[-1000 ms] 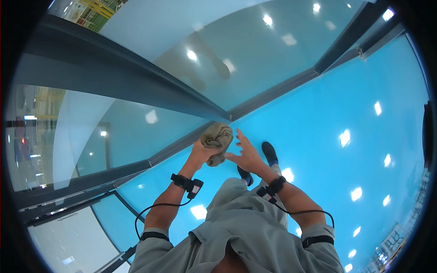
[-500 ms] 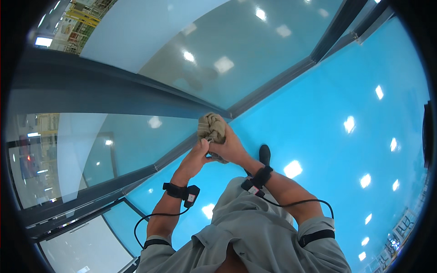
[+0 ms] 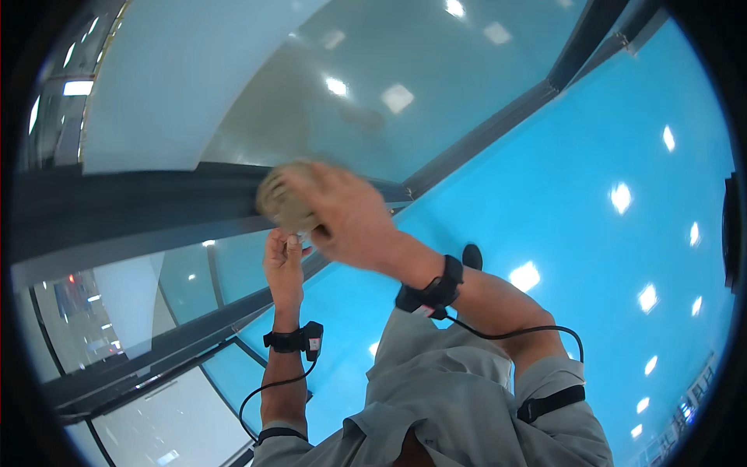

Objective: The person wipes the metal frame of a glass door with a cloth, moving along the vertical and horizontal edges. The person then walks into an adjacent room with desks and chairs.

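Note:
My right hand (image 3: 350, 214) is closed on a bunched tan cloth (image 3: 280, 202), held up in front of the dark metal post (image 3: 140, 206). The cloth and fingers are smeared by motion, and whether the cloth touches the post I cannot tell. Just below it, my left hand (image 3: 282, 265) is raised with its fingers curled and thumb up. A small pale, shiny bit shows by its fingertips; its kind is too small to make out.
Large glass panels (image 3: 311, 101) with a pale frosted band (image 3: 179, 78) stand ahead and left, set in a dark bottom rail (image 3: 482, 132). A glossy blue floor (image 3: 591, 140) spreads to the right. Cables run from black wrist straps (image 3: 440, 288) up both arms.
The right hand has carried the cloth left and slightly up, to the post. My left hand has parted from the right and shifted left, now below the cloth.

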Motion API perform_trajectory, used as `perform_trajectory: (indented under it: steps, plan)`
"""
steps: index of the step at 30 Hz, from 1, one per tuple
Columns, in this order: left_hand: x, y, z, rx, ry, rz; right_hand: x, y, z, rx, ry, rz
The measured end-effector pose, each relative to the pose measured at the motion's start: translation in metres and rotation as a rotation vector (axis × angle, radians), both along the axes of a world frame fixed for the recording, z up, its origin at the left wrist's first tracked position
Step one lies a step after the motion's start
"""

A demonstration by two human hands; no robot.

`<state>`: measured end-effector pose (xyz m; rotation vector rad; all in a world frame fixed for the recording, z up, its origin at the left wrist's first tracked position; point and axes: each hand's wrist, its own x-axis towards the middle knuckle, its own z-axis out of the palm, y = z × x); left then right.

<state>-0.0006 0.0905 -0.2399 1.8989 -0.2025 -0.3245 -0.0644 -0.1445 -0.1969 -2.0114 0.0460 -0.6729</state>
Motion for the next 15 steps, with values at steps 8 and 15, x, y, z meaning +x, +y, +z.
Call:
perform_trajectory:
  steps: [8,15]
  plan:
    - [0.024,-0.01,-0.025,0.314,-0.234,-0.068,0.016,0.02,-0.07,0.171,0.189,-0.022]
    - [0.048,-0.002,-0.045,0.549,-0.498,-0.241,0.02,0.026,-0.207,0.154,0.498,-0.065]
